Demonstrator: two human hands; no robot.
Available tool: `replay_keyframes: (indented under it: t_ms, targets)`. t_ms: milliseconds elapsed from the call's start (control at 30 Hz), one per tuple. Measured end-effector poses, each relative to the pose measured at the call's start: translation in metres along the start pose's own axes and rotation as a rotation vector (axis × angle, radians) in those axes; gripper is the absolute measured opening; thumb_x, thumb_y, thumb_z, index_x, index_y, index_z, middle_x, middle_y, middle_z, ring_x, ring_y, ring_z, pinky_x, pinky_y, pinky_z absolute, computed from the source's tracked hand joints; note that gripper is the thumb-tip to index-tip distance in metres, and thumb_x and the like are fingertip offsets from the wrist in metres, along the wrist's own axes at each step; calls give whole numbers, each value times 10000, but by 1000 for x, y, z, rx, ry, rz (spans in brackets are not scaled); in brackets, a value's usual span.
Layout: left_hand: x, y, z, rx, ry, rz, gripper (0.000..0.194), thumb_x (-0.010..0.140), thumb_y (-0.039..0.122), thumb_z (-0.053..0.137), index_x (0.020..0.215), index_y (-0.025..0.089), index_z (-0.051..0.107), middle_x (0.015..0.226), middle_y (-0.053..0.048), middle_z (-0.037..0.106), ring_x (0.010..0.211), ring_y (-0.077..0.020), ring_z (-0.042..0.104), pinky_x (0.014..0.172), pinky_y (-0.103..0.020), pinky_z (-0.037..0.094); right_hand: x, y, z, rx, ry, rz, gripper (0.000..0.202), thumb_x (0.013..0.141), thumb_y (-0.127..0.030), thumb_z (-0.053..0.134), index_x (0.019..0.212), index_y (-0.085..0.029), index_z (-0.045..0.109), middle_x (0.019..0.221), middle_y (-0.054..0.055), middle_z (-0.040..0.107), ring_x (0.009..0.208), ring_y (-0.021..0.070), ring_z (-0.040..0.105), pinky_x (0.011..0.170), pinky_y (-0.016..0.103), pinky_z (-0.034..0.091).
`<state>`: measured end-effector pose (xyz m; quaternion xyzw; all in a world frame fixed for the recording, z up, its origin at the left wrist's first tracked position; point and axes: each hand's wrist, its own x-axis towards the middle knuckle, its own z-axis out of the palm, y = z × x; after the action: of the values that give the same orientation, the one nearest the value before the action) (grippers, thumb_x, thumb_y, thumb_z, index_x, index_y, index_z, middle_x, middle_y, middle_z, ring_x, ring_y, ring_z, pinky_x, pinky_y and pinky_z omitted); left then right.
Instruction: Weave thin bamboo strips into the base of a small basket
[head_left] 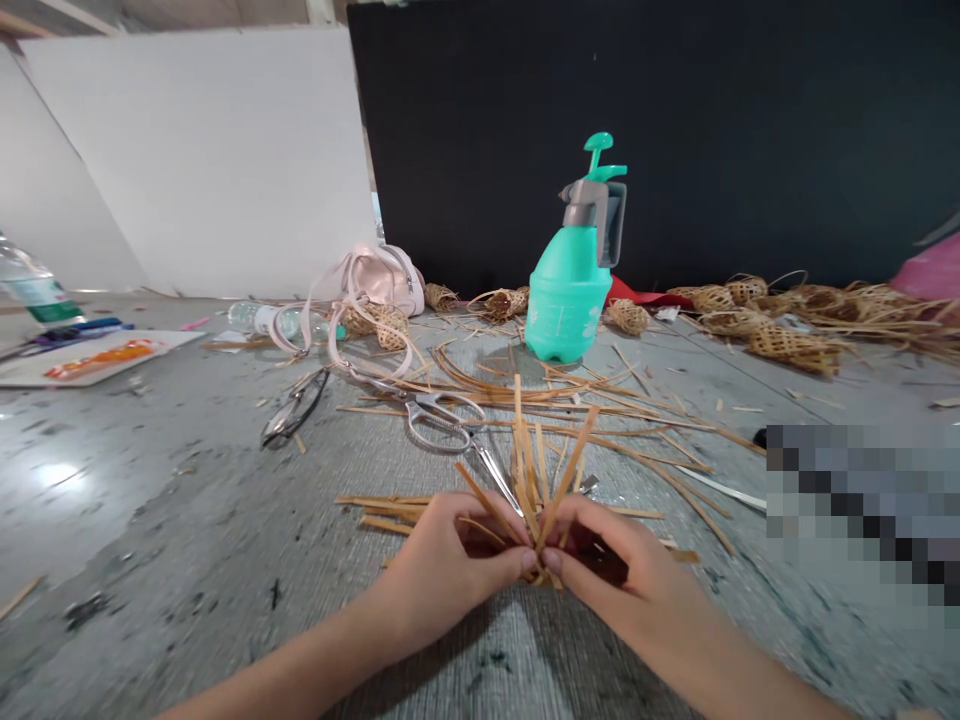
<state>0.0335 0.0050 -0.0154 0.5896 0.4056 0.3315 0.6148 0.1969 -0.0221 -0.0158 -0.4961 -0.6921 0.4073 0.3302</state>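
Note:
Between my two hands, low in the middle of the head view, is a small weave of tan bamboo strips [526, 470]. Several strip ends fan upward and others stick out to both sides. My left hand [457, 560] pinches the weave with thumb and fingers from the left. From the right, my right hand [622, 555] pinches it too, the two thumb tips nearly meeting at the front. The fingers behind the strips are partly hidden. Just beyond my left hand lie metal scissors [442, 425], their blades pointing toward the weave.
Loose bamboo strips [645, 445] lie beyond my hands. A turquoise spray bottle [568, 290] stands behind them. Eyeglasses [295, 410], a pink bag [382, 280] and a plastic bottle [262, 318] are left. Woven pieces [791, 345] pile up at right, beyond a pixelated patch.

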Motion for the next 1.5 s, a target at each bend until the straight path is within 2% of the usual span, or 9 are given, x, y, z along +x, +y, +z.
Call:
replay_keyframes:
  t_ms: [400, 700, 867, 1000, 1167, 1233, 1400, 1500]
  targets:
    - [0, -1, 2, -8, -3, 8, 71, 642, 136, 666, 645, 130, 596, 626, 3, 623, 631, -133, 595, 656, -263, 462, 1, -1, 2, 46, 11, 3, 81, 777, -170, 447, 711, -205, 480, 691, -16, 538, 636, 122, 510, 576, 242, 419]
    - [2, -4, 2, 46, 36, 2, 48, 643, 129, 648, 651, 135, 601, 613, 4, 616, 620, -137, 594, 617, -250, 449, 3, 9, 1, 107, 87, 2, 108, 739, -208, 554, 645, -206, 501, 654, -24, 561, 622, 128, 539, 570, 255, 434]
    - [1, -1, 4, 20, 33, -13, 77, 653, 117, 637, 631, 138, 566, 600, 2, 614, 616, -139, 590, 612, -250, 442, 4, 8, -3, 235, 11, -53, 131, 724, -193, 575, 619, -205, 499, 687, -20, 584, 678, 134, 567, 629, 266, 458]
    - [0, 0, 6, -15, 24, 18, 62, 661, 105, 628, 648, 136, 576, 641, 6, 603, 658, -140, 586, 654, -254, 448, 4, 7, -6, 41, 17, -83, 75, 758, -178, 554, 718, -218, 604, 713, -13, 607, 690, 139, 573, 623, 265, 460]
    - [-1, -2, 7, -12, 78, -17, 81, 628, 76, 653, 673, 130, 613, 655, 9, 618, 663, -131, 587, 670, -240, 459, 0, 7, -5, -174, 34, -328, 258, 846, -151, 463, 960, -279, 656, 780, 2, 625, 704, 135, 580, 606, 255, 464]
    - [-1, -3, 7, -12, 104, -52, 88, 624, 92, 671, 691, 131, 630, 669, -1, 645, 672, -141, 600, 674, -250, 468, -1, 9, -6, -226, 25, -362, 302, 864, -140, 428, 1025, -284, 638, 782, 11, 627, 694, 137, 580, 583, 257, 465]
    - [-1, 0, 5, -82, 16, -14, 29, 632, 113, 679, 651, 129, 665, 685, -23, 683, 690, -159, 621, 713, -277, 477, 1, 14, -7, -267, 94, -338, 212, 847, -203, 484, 954, -264, 656, 789, 15, 655, 716, 158, 596, 616, 291, 481]
    - [0, 0, 4, -113, 33, -33, 46, 604, 110, 703, 630, 132, 672, 653, -15, 681, 690, -163, 625, 719, -277, 480, 1, 11, -5, -272, 132, -308, 151, 830, -200, 515, 808, -247, 657, 731, -9, 653, 682, 147, 591, 606, 282, 467]
